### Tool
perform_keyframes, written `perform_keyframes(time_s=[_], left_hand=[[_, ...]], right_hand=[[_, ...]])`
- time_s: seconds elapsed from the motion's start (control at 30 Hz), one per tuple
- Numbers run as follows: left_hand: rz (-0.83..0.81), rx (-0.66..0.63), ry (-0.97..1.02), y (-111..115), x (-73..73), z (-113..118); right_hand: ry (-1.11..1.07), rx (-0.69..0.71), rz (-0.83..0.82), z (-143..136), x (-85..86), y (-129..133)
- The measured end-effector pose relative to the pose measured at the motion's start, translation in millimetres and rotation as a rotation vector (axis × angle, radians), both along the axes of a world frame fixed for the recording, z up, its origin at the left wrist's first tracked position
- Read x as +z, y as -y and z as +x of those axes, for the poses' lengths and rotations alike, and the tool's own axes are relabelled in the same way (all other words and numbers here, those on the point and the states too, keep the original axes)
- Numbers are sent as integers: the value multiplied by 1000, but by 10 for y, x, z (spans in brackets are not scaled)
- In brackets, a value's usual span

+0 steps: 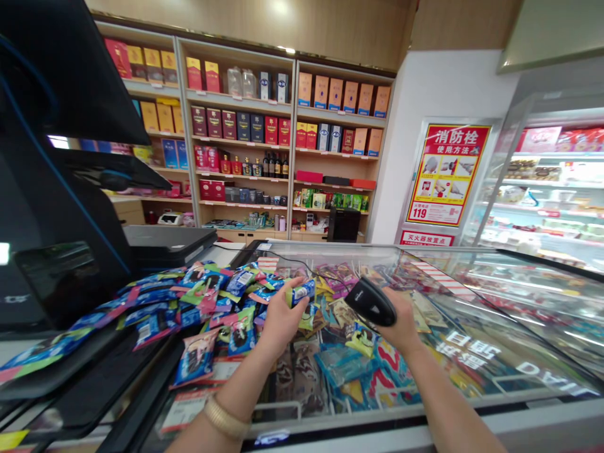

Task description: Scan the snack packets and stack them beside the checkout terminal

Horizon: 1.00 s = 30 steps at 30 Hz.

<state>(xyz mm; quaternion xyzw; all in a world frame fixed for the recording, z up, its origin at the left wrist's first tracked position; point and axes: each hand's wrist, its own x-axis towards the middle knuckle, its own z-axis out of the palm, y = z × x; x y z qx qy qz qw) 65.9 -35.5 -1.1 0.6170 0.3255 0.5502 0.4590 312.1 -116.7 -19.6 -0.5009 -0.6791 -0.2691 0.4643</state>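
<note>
Between the fingers of my left hand [282, 318] is a small blue ice cream packet [303, 291], its printed side turned toward the scanner. My right hand [401, 318] grips a black handheld barcode scanner [370, 301] by its handle, its head pointing left toward that packet. A short gap lies between scanner and packet. To the left of my left hand spreads a heap of similar blue, pink and green ice cream packets [201, 292]. One pinkish-blue packet [195, 357] lies apart at the heap's near edge. Beneath both hands is the glass top of a chest freezer [465, 327].
Black checkout equipment [70, 251] with a screen [70, 69] stands close on the left. The scanner's thin cable [283, 257] runs across the freezer. Shelves of boxes and bottles [240, 126] line the back wall, beside a red fire-hydrant sign [448, 173] and a lit display fridge [547, 195].
</note>
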Motion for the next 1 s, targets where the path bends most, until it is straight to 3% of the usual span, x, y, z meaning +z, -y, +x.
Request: perform_keyframes(time_s=[0.13, 0.27, 0.47, 0.77, 0.87, 1.0], left_hand=[[274, 14, -240, -5, -61, 20], [417, 28, -352, -32, -160, 45], [432, 83, -424, -80, -189, 43], [432, 58, -421, -73, -180, 35], [446, 13, -440, -5, -134, 32], [471, -92, -504, 143, -141, 123]], right_hand=[[37, 61, -64, -50, 24, 5], [116, 142, -149, -127, 65, 13], [179, 172, -234, -241, 90, 27], [162, 174, -236, -310, 106, 34], [126, 153, -175, -240, 102, 27], [4, 24, -59, 1, 89, 26]])
